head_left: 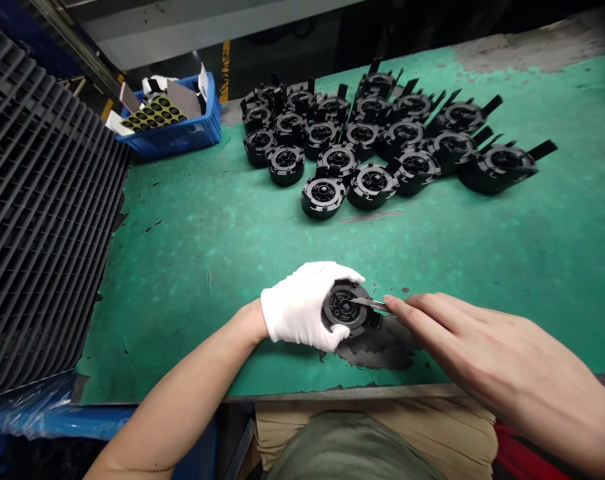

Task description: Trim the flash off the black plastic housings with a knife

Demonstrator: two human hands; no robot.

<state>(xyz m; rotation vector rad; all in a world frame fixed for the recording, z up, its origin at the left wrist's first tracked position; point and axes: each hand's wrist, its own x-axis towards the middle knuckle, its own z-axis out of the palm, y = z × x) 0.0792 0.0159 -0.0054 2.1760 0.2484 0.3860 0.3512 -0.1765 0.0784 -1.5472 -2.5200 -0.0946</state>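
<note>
My left hand [305,305], in a white glove, wraps round the side of a round black plastic housing [338,319] at the front of the green bench. The housing's ribbed inner face is turned up toward me. My bare right hand [462,343] comes in from the right with its fingers closed on a slim metal knife [375,305]. The pointed blade reaches over the housing's face, close to its centre. Whether the tip touches the plastic I cannot tell. My right thumb and part of the handle are hidden beneath the fingers.
Several similar black housings [324,193] stand in rows at the back of the green bench [197,227], some with upright tabs. A blue bin [182,133] at back left holds a yellow-and-black sticker sheet [157,113]. Grey slatted trays [37,200] are stacked on the left.
</note>
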